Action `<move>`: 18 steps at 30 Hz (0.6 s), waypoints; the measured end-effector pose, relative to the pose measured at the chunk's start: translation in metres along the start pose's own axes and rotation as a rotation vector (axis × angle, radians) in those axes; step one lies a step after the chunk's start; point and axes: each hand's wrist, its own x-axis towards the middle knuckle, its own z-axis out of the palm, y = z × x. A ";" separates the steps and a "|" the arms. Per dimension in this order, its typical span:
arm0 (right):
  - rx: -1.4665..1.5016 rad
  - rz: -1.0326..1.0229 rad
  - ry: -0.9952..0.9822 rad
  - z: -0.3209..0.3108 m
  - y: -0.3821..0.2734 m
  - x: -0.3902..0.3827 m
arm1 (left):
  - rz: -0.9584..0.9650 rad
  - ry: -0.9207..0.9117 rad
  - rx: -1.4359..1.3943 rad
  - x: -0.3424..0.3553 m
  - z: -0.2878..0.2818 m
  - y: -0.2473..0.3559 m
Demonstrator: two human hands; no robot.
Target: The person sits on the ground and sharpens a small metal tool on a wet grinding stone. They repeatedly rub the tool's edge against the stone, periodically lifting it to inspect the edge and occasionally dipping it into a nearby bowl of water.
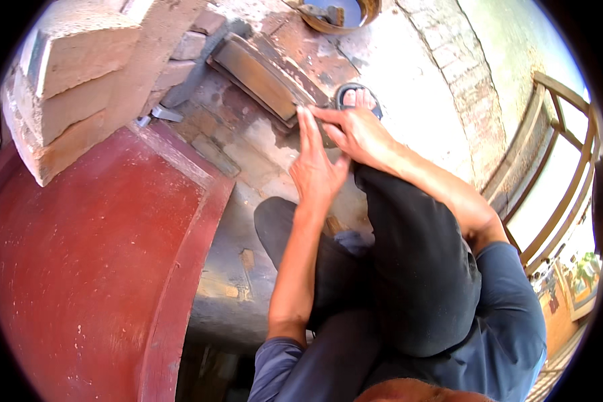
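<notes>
A long brown rectangular block (264, 75), like a sharpening stone, lies on the floor ahead of me, tilted across the view. At its near right end, the fingertips of both my hands meet. My left hand (315, 171) stretches its index and middle fingers to the block's corner, with the thumb apart. My right hand (363, 136) comes from the right, its index finger straight toward the same spot and the other fingers curled under. A dark edge shows below the right hand; what it grips, if anything, I cannot make out.
A red painted wooden surface (100, 261) fills the left, beside a brick pillar (87, 60). A round basin (368, 12) with bluish contents stands at the top. My sandalled foot (359, 98) is just beyond my right hand. A wooden chair frame (549, 167) stands at right.
</notes>
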 end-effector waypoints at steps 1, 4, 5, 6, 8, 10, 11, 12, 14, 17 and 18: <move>-0.006 0.040 -0.029 -0.001 -0.001 -0.007 | -0.090 -0.081 0.009 -0.006 -0.004 0.014; 0.070 0.094 -0.101 -0.007 -0.005 0.012 | 0.047 0.076 0.029 0.011 0.003 0.002; 0.106 0.089 -0.110 -0.009 -0.012 0.023 | 0.030 0.085 0.041 0.019 -0.004 0.004; 0.091 0.112 -0.135 -0.010 -0.014 0.023 | 0.101 0.152 0.049 0.021 0.000 -0.003; 0.048 0.036 -0.107 -0.010 -0.007 0.016 | 0.038 0.056 0.055 0.013 -0.001 0.001; 0.006 0.090 -0.119 -0.006 -0.001 -0.002 | -0.014 -0.049 0.019 -0.002 -0.001 0.009; -0.013 0.145 -0.161 -0.007 0.002 -0.007 | -0.111 -0.131 0.012 -0.004 -0.007 0.022; -0.039 0.082 -0.109 -0.006 0.006 -0.002 | -0.023 -0.027 0.007 0.002 -0.001 0.013; 0.026 0.047 -0.092 -0.004 0.000 0.010 | 0.017 0.058 0.009 0.008 0.000 0.006; 0.043 0.085 -0.098 -0.007 -0.010 0.022 | 0.085 0.103 0.036 0.018 -0.001 -0.004; 0.020 0.038 -0.060 -0.006 -0.006 0.011 | 0.061 0.061 0.040 0.009 0.002 -0.004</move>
